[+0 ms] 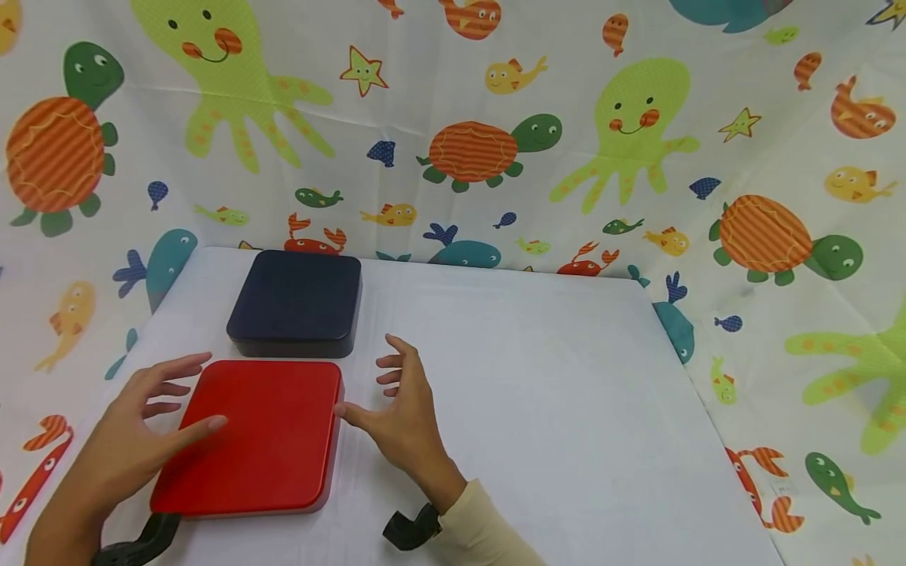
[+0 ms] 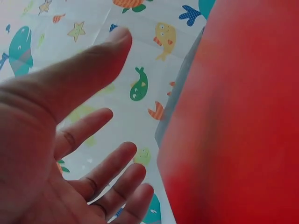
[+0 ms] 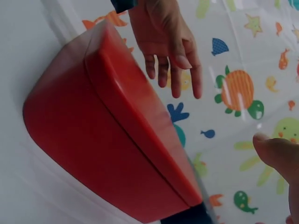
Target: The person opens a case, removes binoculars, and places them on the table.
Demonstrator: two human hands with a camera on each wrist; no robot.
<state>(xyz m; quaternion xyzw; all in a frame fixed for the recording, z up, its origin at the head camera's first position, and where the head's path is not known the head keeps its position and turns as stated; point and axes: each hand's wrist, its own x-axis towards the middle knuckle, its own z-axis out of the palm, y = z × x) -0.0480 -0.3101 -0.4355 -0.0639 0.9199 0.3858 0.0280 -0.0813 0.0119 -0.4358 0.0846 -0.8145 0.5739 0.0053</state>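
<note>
A red lidded box (image 1: pixel 255 440) lies flat on the white table, its lid seam showing in the right wrist view along the side (image 3: pixel 103 135). My left hand (image 1: pixel 134 432) hovers at its left side, fingers spread and thumb over the lid's left part. In the left wrist view the left hand (image 2: pixel 79 154) holds nothing. At the box's right side is my right hand (image 1: pixel 403 417), fingers apart and thumb tip near the right edge. The right wrist view shows the right thumb (image 3: pixel 278 156) apart from the box.
A dark navy box (image 1: pixel 297 303) stands just behind the red one. White table surface (image 1: pixel 531 409) stretches to the right. A curtain (image 1: pixel 453 94) printed with sea animals hangs behind and around the table. Black straps (image 1: pixel 414 528) sit at both wrists.
</note>
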